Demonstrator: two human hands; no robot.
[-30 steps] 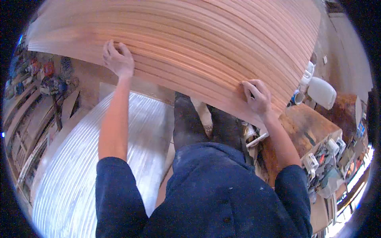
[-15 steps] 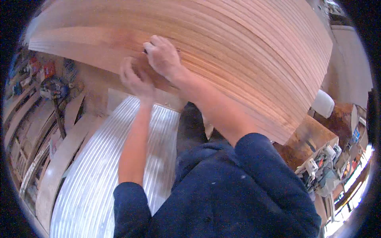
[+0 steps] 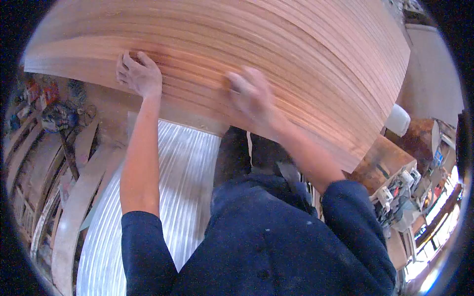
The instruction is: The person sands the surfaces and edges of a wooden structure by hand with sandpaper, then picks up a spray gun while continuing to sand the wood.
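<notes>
A large wooden sheet with fine parallel grooves [image 3: 306, 64] spans the upper view. My left hand [image 3: 140, 74] rests on its near part at the left, fingers apart and slightly bent, holding nothing visible. Further right, my right hand [image 3: 251, 93] is over the same sheet, smeared by motion. Its fingers look curled, but whether anything lies under them cannot be made out. Below the sheet's near edge lies a pale, shiny ribbed panel [image 3: 173, 163], left of my legs.
Long curved-looking boards [image 3: 74, 217] and tools [image 3: 59, 116] are at the left. On the right stand a brown wooden block [image 3: 385, 160], a white container [image 3: 397, 120] and a heap of small items [image 3: 402, 195].
Both hands were close together half a second ago. Since then my left hand has moved left and opened out on the sheet, while my right hand has moved right and nearer my body.
</notes>
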